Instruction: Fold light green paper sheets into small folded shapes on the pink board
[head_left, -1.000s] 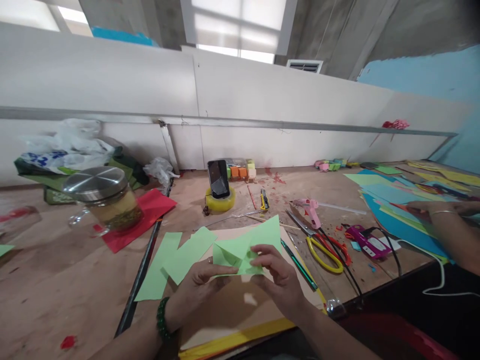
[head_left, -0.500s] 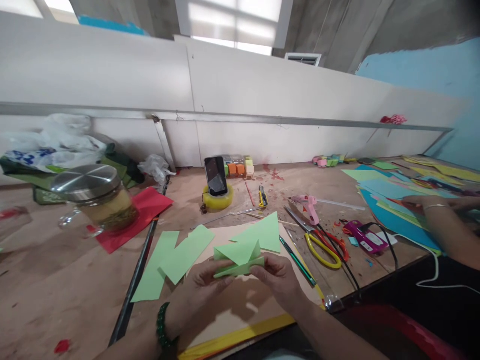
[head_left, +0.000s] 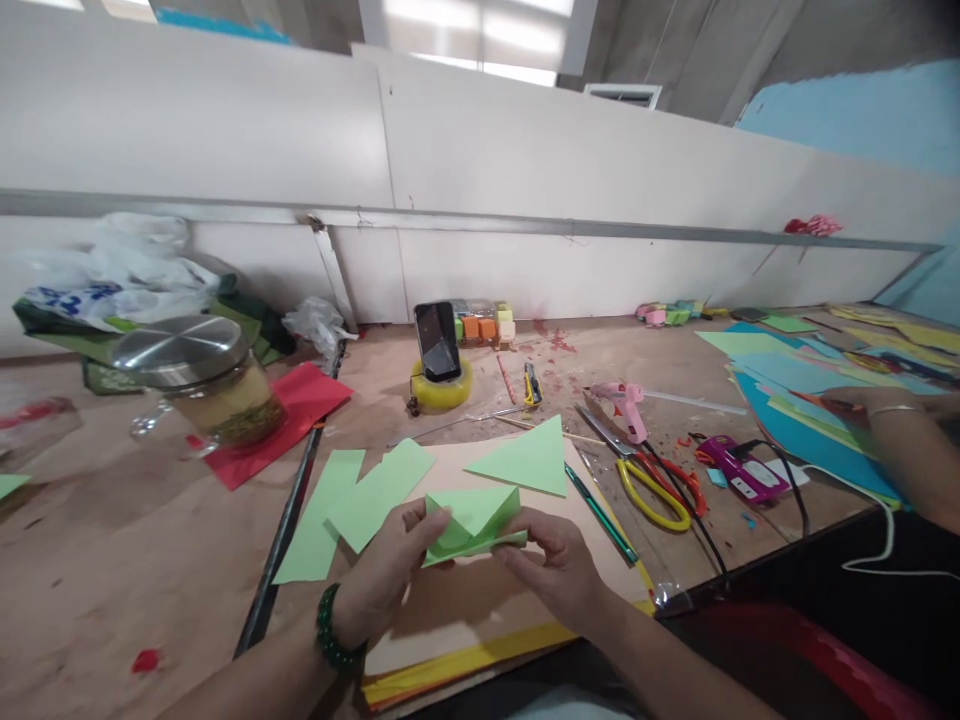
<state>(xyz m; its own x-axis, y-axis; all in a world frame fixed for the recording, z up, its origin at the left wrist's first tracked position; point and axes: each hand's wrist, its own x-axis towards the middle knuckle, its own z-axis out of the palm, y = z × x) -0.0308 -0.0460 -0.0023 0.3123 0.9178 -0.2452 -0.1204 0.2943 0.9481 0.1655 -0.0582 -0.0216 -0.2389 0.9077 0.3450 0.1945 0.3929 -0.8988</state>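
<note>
Between my two hands is a folded piece of light green paper [head_left: 471, 515], with a V-shaped opening facing up. My left hand [head_left: 394, 560] pinches its left end, the thumb lying on the front face. At the right end, my right hand [head_left: 551, 560] grips the lower folded edge between thumb and fingers. Under them lies a stack of peach paper [head_left: 457, 625] with yellow sheets at its near edge. A green paper triangle [head_left: 529, 458] rests on the stack just beyond. Green paper strips [head_left: 322, 520] lie to the left, overlapping. A green pen [head_left: 600, 515] is right of my right hand.
Yellow-handled scissors [head_left: 651, 495], a pink glue gun [head_left: 628, 405] and a magenta power strip [head_left: 742, 470] with cords lie on the right. A lidded glass mug [head_left: 225, 400] stands left on red paper. A phone [head_left: 437, 342] leans on a tape roll [head_left: 441, 390]. Another person's arm [head_left: 911, 450] reaches in at far right.
My left thumb has moved up onto the paper's front face. My right hand's fingers have shifted along the lower fold. The view has tilted slightly down and left.
</note>
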